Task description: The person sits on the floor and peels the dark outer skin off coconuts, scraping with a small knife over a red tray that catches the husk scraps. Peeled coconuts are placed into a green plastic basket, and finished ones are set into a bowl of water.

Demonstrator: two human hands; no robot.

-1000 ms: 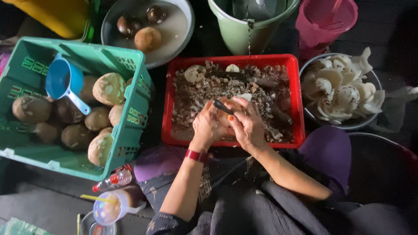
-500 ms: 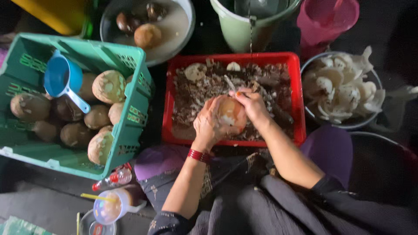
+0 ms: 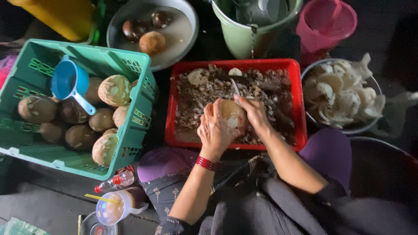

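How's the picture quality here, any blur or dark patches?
Head view: dim overall, corners and lower right nearly black; the red tray and green crate are lit best; both hands on the coconut look slightly soft; white pieces in the bowl are the brightest.

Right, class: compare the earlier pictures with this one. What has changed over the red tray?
The round brown fruit has been turned, so more of its pale rounded side now shows between the left hand and right hand. The knife has shifted and now points away, over the red tray. The green crate and bowls are unchanged.
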